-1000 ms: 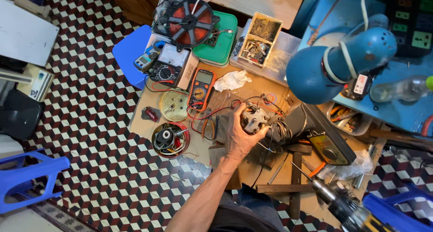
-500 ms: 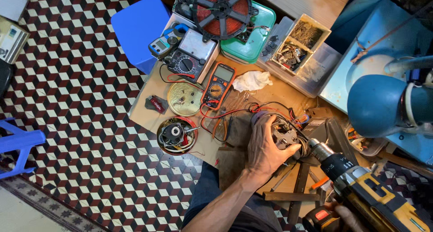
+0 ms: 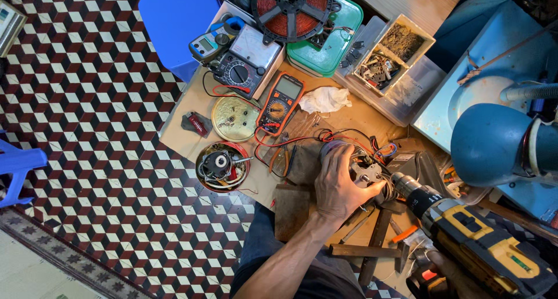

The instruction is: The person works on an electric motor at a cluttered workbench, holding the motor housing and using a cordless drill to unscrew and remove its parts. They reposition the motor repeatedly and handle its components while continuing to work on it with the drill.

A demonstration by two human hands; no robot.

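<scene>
Head view, one moment at a low workbench (image 3: 192, 142) over a chequered floor.

Item 1, small electric motor (image 3: 365, 172): lay on the bench near its right end, wires trailing from it, casing apparently closed on the visible face. No loose screws could be made out beside it. By judgement, the driving work was under way rather than finished, since the tool was at the motor; how many fasteners remained could not be told.

Item 2, left hand (image 3: 340, 188): lay over the motor from the near side, fingers (image 3: 334, 159) curled round the housing and thumb set against its end face, clamping it in place.

Item 3, right hand (image 3: 447, 276): mostly hidden at the lower edge; seemed wrapped about the grip of a yellow-and-black cordless drill (image 3: 476, 244), whose chuck met the motor's end.

Adjacent: orange multimeter (image 3: 280, 103), red leads running toward the motor; round tin of parts (image 3: 222, 166); blue lamp (image 3: 500, 145).
</scene>
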